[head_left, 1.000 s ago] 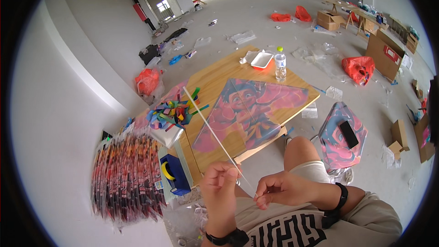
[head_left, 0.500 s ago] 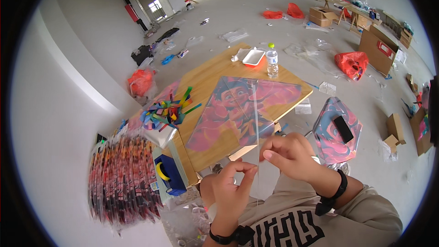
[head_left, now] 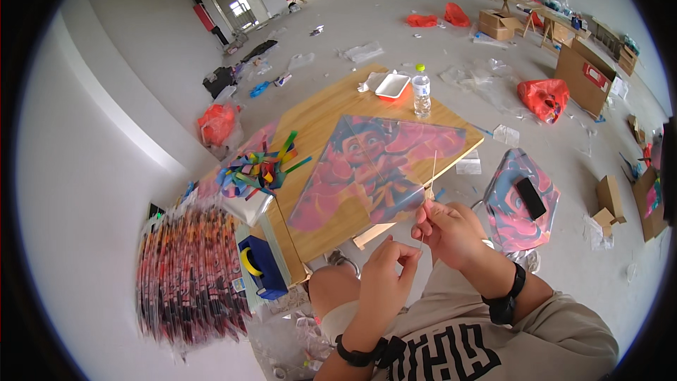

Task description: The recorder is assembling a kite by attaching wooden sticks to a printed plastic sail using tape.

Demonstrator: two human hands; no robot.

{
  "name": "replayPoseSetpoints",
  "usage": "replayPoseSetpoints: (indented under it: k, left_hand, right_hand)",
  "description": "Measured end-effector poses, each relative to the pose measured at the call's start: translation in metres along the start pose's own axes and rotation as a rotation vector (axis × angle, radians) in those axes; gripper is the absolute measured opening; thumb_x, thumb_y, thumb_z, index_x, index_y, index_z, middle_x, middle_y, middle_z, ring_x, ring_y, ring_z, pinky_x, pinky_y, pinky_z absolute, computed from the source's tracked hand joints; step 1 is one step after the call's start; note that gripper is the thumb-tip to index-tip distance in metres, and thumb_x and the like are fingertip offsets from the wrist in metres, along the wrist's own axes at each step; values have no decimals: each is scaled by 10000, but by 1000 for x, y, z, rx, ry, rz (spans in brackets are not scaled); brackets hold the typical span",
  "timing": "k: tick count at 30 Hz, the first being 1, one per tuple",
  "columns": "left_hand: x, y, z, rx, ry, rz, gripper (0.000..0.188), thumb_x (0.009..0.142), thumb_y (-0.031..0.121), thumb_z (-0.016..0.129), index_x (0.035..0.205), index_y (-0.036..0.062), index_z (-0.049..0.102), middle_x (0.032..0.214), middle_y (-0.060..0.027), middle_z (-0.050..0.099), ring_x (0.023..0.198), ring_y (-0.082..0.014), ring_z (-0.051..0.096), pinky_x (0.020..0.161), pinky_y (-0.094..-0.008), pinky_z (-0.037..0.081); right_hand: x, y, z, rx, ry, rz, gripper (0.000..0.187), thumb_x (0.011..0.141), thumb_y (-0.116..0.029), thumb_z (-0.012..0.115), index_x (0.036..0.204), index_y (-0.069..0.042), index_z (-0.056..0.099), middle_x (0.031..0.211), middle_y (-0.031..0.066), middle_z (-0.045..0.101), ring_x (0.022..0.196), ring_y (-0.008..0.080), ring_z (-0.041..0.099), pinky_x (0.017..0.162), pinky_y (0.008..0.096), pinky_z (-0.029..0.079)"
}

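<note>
The right hand point(head_left: 451, 234) pinches a thin white stick point(head_left: 434, 173) up near the edge of the bench point(head_left: 328, 238). The left hand point(head_left: 384, 271) curls by the stick's low end; I can't tell if it grips.

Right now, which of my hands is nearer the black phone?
Right: your right hand is left of the black phone, lower in view; your left hand is farther left and even lower.

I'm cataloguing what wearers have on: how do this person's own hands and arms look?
The left hand and right hand are both gloveless. A left wristband and right wristband, both black, each carry a dark bulky piece. The right sleeve is short and beige.
</note>
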State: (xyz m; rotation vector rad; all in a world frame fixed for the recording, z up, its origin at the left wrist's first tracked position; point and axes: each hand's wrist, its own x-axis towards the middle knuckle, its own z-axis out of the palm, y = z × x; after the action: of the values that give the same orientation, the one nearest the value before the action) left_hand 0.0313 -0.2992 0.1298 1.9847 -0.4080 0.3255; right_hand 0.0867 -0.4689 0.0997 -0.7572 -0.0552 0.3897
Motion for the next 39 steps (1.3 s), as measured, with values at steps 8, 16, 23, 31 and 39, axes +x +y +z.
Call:
replayPoseSetpoints:
  k: [8, 16, 23, 31, 39]
  left_hand:
    - [-5, 16, -8, 152, -66, 133, 137, 868, -39, 750, 918, 50, 660, 833, -53, 662, 732, -243, 649, 1171, -594, 433]
    - [-14, 21, -13, 97, -40, 245, 181, 831, -46, 793, 931, 67, 692, 808, -30, 664, 783, -220, 673, 1190, -592, 409]
    - [-34, 33, -46, -82, -388, 250, 171, 827, -42, 800, 938, 57, 713, 890, -56, 727, 844, -248, 701, 1190, -564, 416]
    - [-110, -34, -126, -493, 199, -358, 150, 1012, 30, 638, 1120, -47, 710, 1129, -121, 739, 1009, -190, 701, 1028, -409, 541]
    - [-208, -87, -174, -705, 676, -592, 147, 1048, 41, 617, 1144, -25, 707, 1179, -125, 735, 936, -141, 694, 911, -320, 576]
  right_hand:
    - [-5, -11, 6, 97, -9, 23, 323, 1140, -314, 467, 941, -112, 621, 764, -9, 521, 863, 177, 603, 871, 344, 492]
    - [-9, -36, 9, 112, -110, -69, 327, 1146, -326, 437, 955, -135, 621, 800, -22, 530, 874, 183, 611, 882, 319, 461]
    - [23, -99, -71, 269, 261, -512, 236, 1116, -238, 484, 918, -159, 587, 812, 10, 634, 836, 179, 630, 816, 360, 507]
    - [-20, -133, -160, 141, 139, -543, 199, 1131, -284, 504, 1068, -140, 626, 807, -66, 565, 812, 85, 616, 823, 284, 516]
    - [30, -51, -162, 237, 231, -271, 196, 1122, -281, 524, 1029, -142, 627, 759, -60, 588, 738, 80, 627, 749, 275, 535]
